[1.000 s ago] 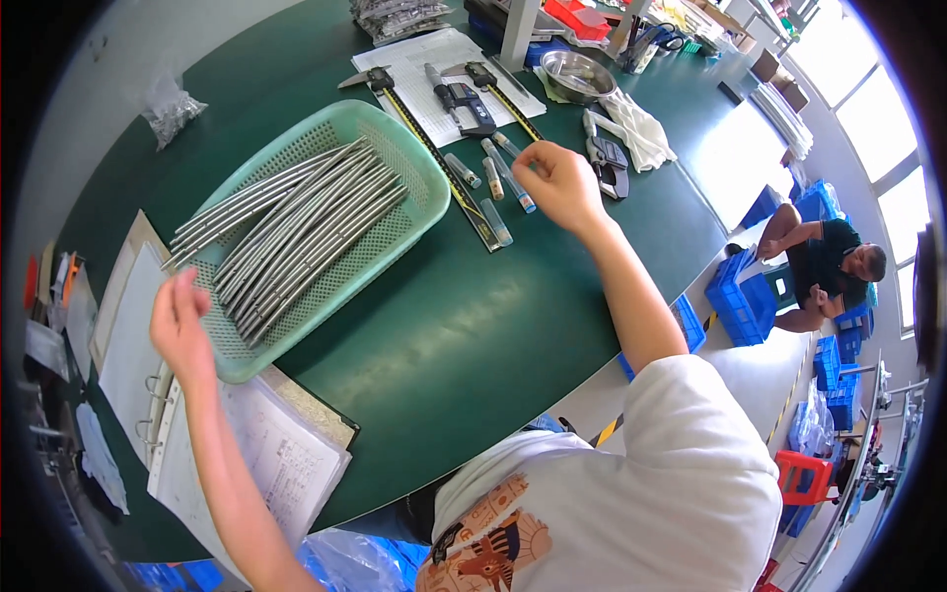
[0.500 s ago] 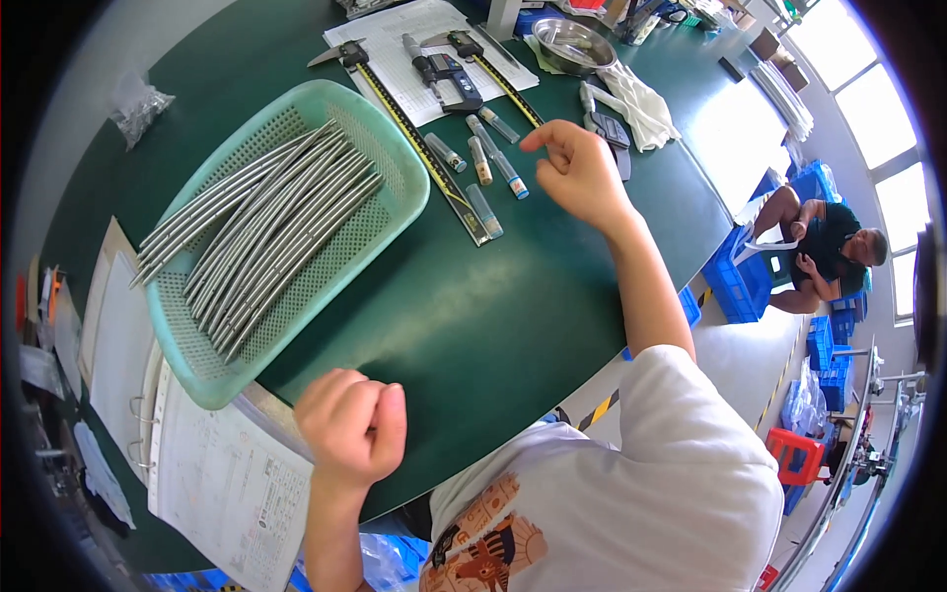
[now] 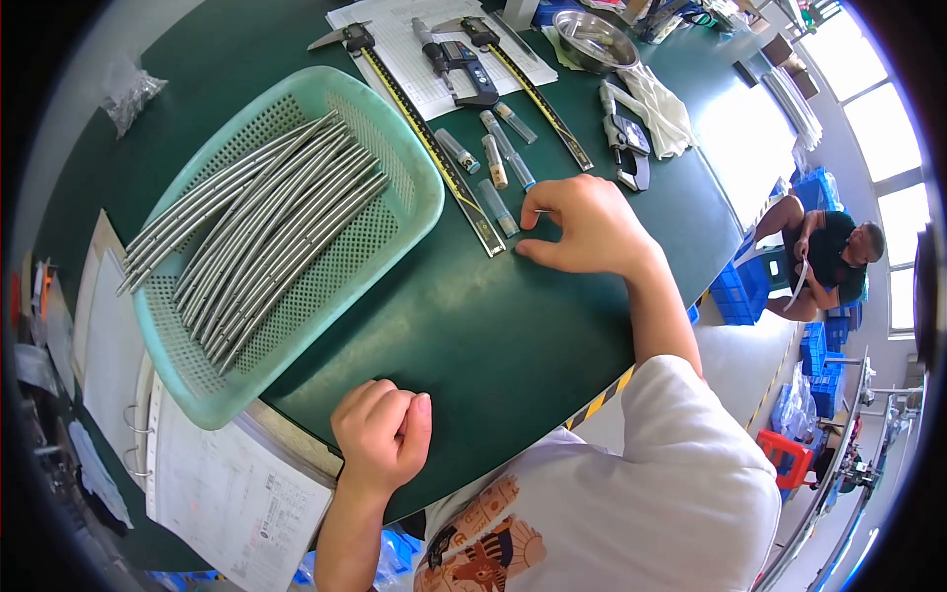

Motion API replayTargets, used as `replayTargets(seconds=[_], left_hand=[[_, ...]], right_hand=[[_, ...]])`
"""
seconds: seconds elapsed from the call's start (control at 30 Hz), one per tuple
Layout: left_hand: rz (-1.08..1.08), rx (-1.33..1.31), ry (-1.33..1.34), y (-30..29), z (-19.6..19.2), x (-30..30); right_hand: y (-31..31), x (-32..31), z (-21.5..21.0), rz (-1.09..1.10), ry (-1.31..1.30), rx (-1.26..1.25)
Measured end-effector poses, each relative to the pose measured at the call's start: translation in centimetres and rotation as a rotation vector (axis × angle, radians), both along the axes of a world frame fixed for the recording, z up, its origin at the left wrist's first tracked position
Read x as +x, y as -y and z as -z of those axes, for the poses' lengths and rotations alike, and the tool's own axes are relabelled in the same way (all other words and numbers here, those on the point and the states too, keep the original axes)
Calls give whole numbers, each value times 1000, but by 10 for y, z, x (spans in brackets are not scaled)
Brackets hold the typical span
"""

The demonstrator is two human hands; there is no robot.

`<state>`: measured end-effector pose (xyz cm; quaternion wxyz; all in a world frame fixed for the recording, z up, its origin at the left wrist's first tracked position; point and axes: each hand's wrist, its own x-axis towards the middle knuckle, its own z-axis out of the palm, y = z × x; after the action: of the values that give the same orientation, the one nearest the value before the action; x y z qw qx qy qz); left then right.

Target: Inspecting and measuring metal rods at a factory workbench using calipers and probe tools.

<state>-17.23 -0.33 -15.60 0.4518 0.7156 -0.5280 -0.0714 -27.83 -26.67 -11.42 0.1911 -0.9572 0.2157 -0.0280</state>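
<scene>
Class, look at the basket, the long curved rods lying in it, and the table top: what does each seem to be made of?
Basket: likely plastic, matte pale green, moulded with perforated walls.
Rods: apparently metal, grey with bright streaks along their length.
Table top: unclear; a smooth dark green surface, faintly glossy, perhaps a mat or coating.

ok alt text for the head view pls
A right hand rests on a green table beside small tubes, the left hand fisted near a basket of metal rods.
</scene>
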Motion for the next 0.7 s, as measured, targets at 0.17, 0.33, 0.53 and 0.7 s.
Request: replayTargets(seconds=[0.17, 0.33, 0.53, 0.7], left_hand=[[5, -19, 7, 2, -1, 0], [2, -17, 15, 2, -1, -2], [1, 5, 32, 0, -1, -2], [1, 0, 37, 1, -1, 0]], right_hand=[[-5, 5, 3, 38, 27, -10], [-7, 4, 1, 57, -7, 25], [-13, 8, -5, 72, -53, 31], [-10, 7, 3, 93, 13, 65]])
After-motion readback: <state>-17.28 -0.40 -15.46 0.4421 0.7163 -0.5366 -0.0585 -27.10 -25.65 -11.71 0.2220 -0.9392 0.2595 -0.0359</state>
